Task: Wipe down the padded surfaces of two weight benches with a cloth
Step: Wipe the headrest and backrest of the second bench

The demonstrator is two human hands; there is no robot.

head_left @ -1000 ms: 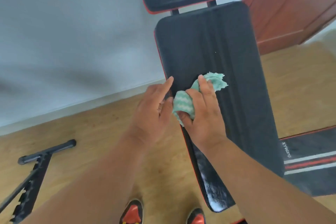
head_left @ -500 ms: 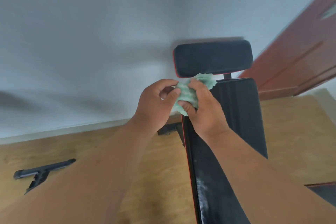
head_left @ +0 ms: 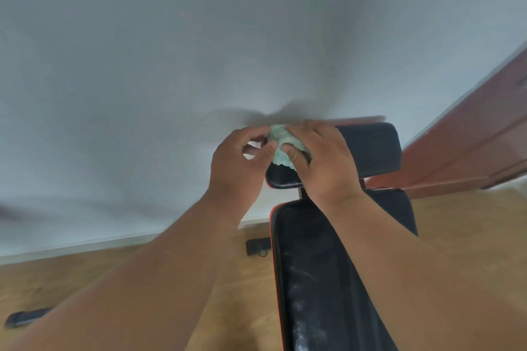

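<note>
Right hand (head_left: 325, 164) is grasping a crumpled pale green cloth (head_left: 282, 142), thumb and fingers curled round it, and is pressing it against the left end of the headrest pad (head_left: 368, 151) of the weight bench. Left hand (head_left: 238, 162) is pinching the same cloth from the left side, thumb and forefinger tips closing on its edge (the remaining fingers are curling loosely, the wall showing through the gap between them). The cloth is lying on the upper left corner of the headrest pad, between the two hands, and part of it is hidden under the right fingers. The headrest pad is black with red piping, sitting above and apart from the long back pad (head_left: 319, 273), joined to it by short posts near the right wrist. The back pad is showing whitish, dusty-looking smears along its left portion. Both forearms are reaching in from the lower edge. Around the bench: wooden floor (head_left: 251, 299), grey-white wall (head_left: 171, 65), a reddish-brown door (head_left: 479, 145) at right, a small black part (head_left: 256, 246) on the floor by the bench, and a dark bar (head_left: 27, 316) at lower left (blurred, identity unclear).
</note>
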